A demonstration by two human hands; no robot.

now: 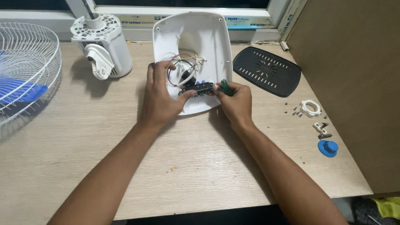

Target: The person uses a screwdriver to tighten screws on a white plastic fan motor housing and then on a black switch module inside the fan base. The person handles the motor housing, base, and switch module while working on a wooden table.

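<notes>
A white plastic fan base shell (pixel 200 33) lies open side up in the middle of the wooden table (pixel 125 166). Coloured wires (pixel 183 62) and a black switch block (pixel 200 88) sit inside it. My left hand (pixel 160 98) grips the shell's left rim, its thumb pressing on the switch block. My right hand (pixel 237 102) holds a green-handled screwdriver (pixel 225 86) whose tip points left at the switch block's right end.
A white fan motor housing (pixel 102 43) stands at the back left. A wire fan guard (pixel 25 66) with blue blades lies at the far left. A black vented cover plate (pixel 266 71), a white ring nut (pixel 310 108), small screws (pixel 295 111) and a blue cap nut (pixel 328 148) lie to the right. A brown wall panel (pixel 358 83) borders the right.
</notes>
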